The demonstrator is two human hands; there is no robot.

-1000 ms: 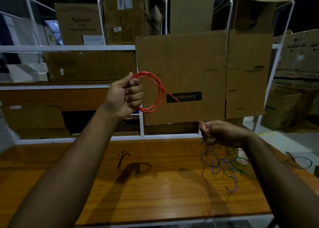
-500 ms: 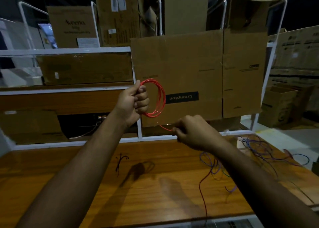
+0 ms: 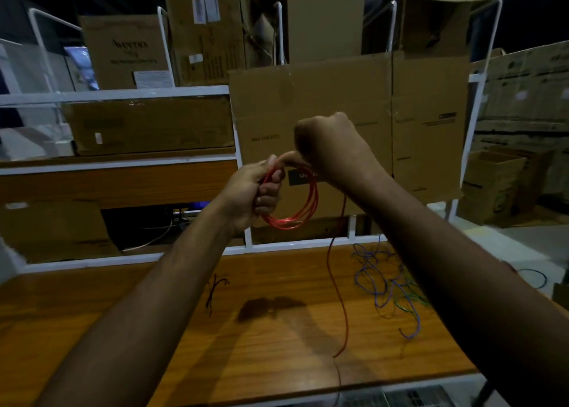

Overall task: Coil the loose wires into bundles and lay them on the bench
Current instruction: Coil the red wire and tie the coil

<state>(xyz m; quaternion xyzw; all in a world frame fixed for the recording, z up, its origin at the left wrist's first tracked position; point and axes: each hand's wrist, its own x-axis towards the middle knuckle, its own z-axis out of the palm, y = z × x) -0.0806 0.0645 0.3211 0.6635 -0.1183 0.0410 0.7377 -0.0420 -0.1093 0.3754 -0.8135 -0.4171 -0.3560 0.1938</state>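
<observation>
My left hand (image 3: 255,191) grips a coil of red wire (image 3: 303,212) held up above the wooden bench (image 3: 154,329). My right hand (image 3: 329,148) sits right beside it at the top of the coil, fingers curled around the same red wire. The wire's loose tail (image 3: 337,286) hangs down from my right hand, and its end lies on the bench. A tangle of loose blue, purple and green wires (image 3: 388,283) lies on the bench at the right, partly hidden by my right forearm.
A small black wire piece (image 3: 214,288) lies on the bench left of centre. Behind the bench stands a white metal rack (image 3: 123,94) loaded with cardboard boxes (image 3: 348,129). More boxes (image 3: 492,185) sit on the floor at the right.
My right hand has risen from near the bench to the top of the coil, laying another turn against my left hand. The tail now hangs slack to the bench.
</observation>
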